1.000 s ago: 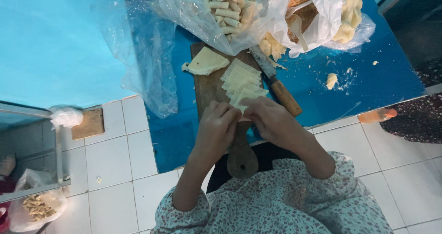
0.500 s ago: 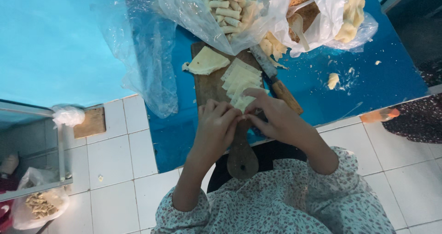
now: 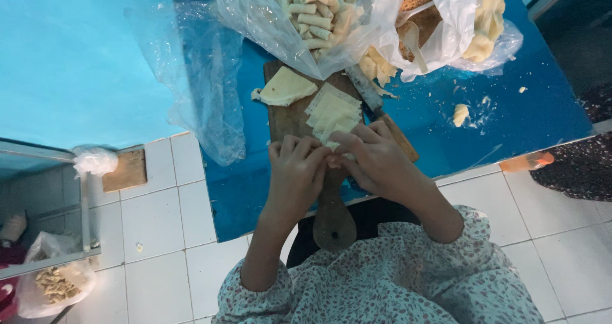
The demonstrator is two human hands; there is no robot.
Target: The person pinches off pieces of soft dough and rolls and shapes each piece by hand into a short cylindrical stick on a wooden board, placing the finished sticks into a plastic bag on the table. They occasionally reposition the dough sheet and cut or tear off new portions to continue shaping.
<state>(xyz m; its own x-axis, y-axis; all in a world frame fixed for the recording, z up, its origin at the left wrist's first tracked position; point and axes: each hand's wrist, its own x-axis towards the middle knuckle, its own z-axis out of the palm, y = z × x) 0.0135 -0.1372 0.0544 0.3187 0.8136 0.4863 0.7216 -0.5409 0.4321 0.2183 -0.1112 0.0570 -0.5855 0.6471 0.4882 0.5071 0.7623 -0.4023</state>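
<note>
Worn wooden board [image 3: 290, 117], glossy clear plastic bags [image 3: 210, 75], smooth blue tabletop [image 3: 510, 107]

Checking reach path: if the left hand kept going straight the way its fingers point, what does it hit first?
Probably the stack of pale sheets on the cutting board. The left hand points up the board, fingers right at the stack's near edge. Height above the board is unclear.

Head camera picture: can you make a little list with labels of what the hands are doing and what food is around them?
left hand: fingers curled over a pale wrapper piece, touching the right hand
right hand: fingers pinching the same piece
wrapper stack: pale square sheets, fanned on the board
cutting board: brown wood, handle toward the person
knife: lies along the board's right edge
bag of rolls: clear plastic, many pale finished rolls
filling bag: brown crumbly mix with a spoon
table: blue top
</note>
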